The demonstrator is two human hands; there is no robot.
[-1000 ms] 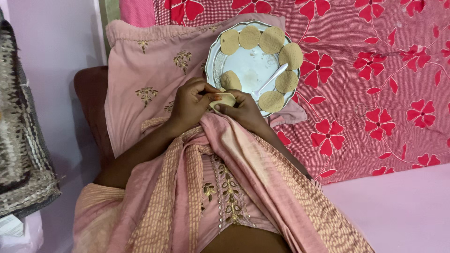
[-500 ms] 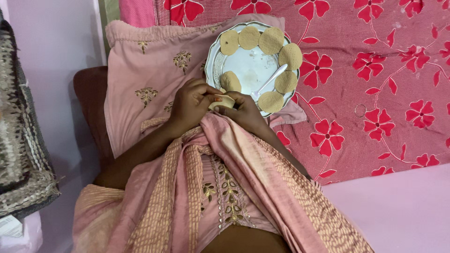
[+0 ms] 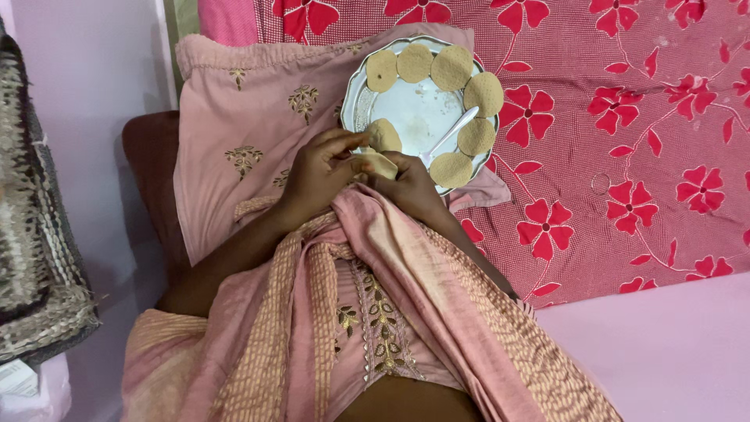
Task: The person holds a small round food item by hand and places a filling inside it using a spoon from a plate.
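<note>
Both hands are closed on 1 folded dough piece [image 3: 378,164], held at the near rim of the steel plate [image 3: 353,98]. Left hand [image 3: 316,173] pinches its left edge with narrow fingers; right hand [image 3: 410,186] cups it from below and the right, fingers curled around it.

Progress, judged from layout: 6 flat dough discs [image 3: 453,67] sit in an arc along the plate's far and right rim, none folded. 1 dough lump [image 3: 384,135] lies on the plate just beyond the hands. A white spoon [image 3: 449,137] rests in the plate's middle; no filling heap visible, only smears. So 1 piece is in hand, 6 discs untouched. No finished pieces in view.

Plate rests on a pink cushion [image 3: 250,109], red floral cloth [image 3: 625,141] alongside.
</note>
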